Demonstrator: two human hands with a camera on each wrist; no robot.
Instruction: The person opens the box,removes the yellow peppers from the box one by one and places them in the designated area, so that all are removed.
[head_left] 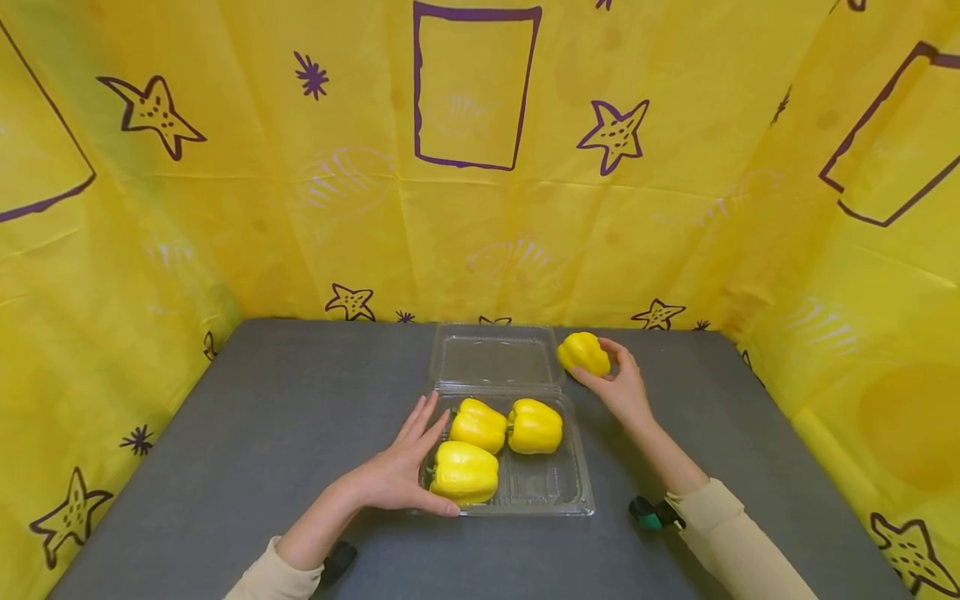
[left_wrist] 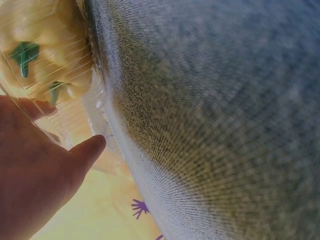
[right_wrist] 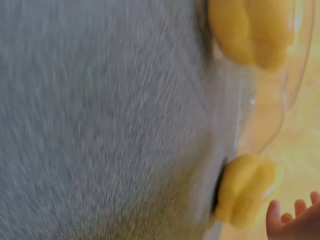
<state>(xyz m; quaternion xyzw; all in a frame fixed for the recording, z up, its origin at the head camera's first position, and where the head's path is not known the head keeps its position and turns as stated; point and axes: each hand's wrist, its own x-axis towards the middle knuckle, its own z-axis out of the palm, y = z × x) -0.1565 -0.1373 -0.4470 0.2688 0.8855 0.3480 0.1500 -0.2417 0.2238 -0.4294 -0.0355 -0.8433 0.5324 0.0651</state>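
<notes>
An opened clear plastic clamshell container (head_left: 581, 500) lies on the grey table with three yellow bell peppers (head_left: 465, 473) in its base. My left hand (head_left: 393, 475) rests against the base's left side and front corner, thumb and fingers spread. In the left wrist view, green stems (left_wrist: 24, 57) show through the clear wall beside that hand. Right of the raised lid (head_left: 495, 358) stands another yellow bell pepper (head_left: 581, 353). My right hand (head_left: 622, 383) is at this pepper, thumb in front and fingers behind. In the right wrist view the fingertips (right_wrist: 273, 210) appear just apart from it.
Yellow cloth (head_left: 360, 208) with purple drawings hangs behind the table and along both sides. The grey tabletop (head_left: 300, 417) extends left and right of the container. A dark band with a green part (head_left: 651, 517) is by the right wrist.
</notes>
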